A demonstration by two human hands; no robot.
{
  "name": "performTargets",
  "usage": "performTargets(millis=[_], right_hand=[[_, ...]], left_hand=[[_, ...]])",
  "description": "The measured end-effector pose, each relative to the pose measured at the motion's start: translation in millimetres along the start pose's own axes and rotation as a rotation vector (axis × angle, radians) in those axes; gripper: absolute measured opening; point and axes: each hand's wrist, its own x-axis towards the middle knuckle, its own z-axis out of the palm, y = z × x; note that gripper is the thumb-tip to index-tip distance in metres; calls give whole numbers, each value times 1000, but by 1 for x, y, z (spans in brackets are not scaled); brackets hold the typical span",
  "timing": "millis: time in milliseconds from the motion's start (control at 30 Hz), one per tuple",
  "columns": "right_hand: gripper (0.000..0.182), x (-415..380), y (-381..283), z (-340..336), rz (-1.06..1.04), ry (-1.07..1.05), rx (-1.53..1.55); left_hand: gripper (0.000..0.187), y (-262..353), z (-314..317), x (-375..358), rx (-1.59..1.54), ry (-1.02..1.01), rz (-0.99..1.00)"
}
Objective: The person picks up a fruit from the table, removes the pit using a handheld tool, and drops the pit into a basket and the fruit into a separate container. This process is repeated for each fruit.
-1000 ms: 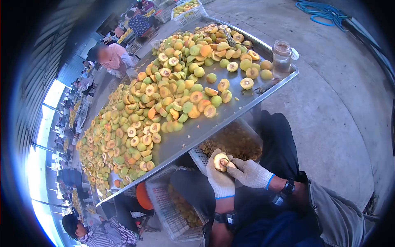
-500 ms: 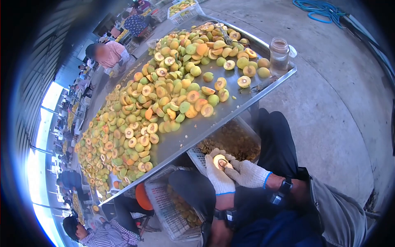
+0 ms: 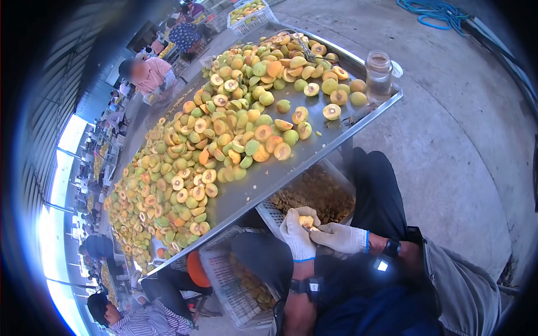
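My left hand [image 3: 297,235], in a white knitted glove, cups a pale yellow peach half [image 3: 306,220], cut side up. My right hand [image 3: 337,237], gloved too, is closed close beside it, fingertips at the fruit's lower edge. Something small and pale juts from those fingers toward the flesh; its kind is not clear. Both hands are above a crate [image 3: 269,215] of brown peach pits [image 3: 314,196]. Beyond them, a metal table [image 3: 246,193] carries a large heap of green-yellow and orange peach halves [image 3: 218,134], many showing their pits or hollows.
A clear jar [image 3: 379,77] stands at the table's right corner, near a dark-handled tool [image 3: 358,114]. Another crate [image 3: 232,285] with fruit pieces sits left of my knees. A person in stripes [image 3: 148,320] sits lower left; another person [image 3: 152,75] works across the table. Blue hose [image 3: 434,14] lies on the floor.
My right hand has drawn slightly down and right, from over the peach half to its edge. The fruit has tilted in my left hand and less of its cut face shows.
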Motion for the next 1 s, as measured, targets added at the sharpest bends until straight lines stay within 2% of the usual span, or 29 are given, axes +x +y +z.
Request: performTargets(millis=[100,167,200,267,400,500,567,700,800,867,1000], right_hand=[[46,-1,3,-3,17,-95,123],[41,-4,2,-5,67,-217,287],[41,-4,3,-7,66,-217,285],[41,-3,6,-11,128,-321,409],[41,-1,10,-20,109,-406,448],[41,-1,10,-23,105,-414,468],[41,1,13,-23,81,-431,474],[46,-3,9,-21,78,-441,530],[44,3,17,-22,72,-518,619],[42,7,22,-23,67,-633,691],[41,11,26,-25,98,-690,665]], left_hand=[[48,2,-3,2,97,-67,29],[50,7,-5,4,167,-187,44],[50,6,-7,7,166,-187,45],[51,6,-11,12,191,-375,121],[53,18,-4,15,276,-458,141],[55,15,-3,18,226,-464,28],[57,2,-6,22,-141,-363,-220],[58,5,-8,21,-300,-367,-328],[58,21,-5,19,-239,-459,-288],[58,36,-4,18,149,-571,-191],[57,46,-7,15,166,-640,-163]])
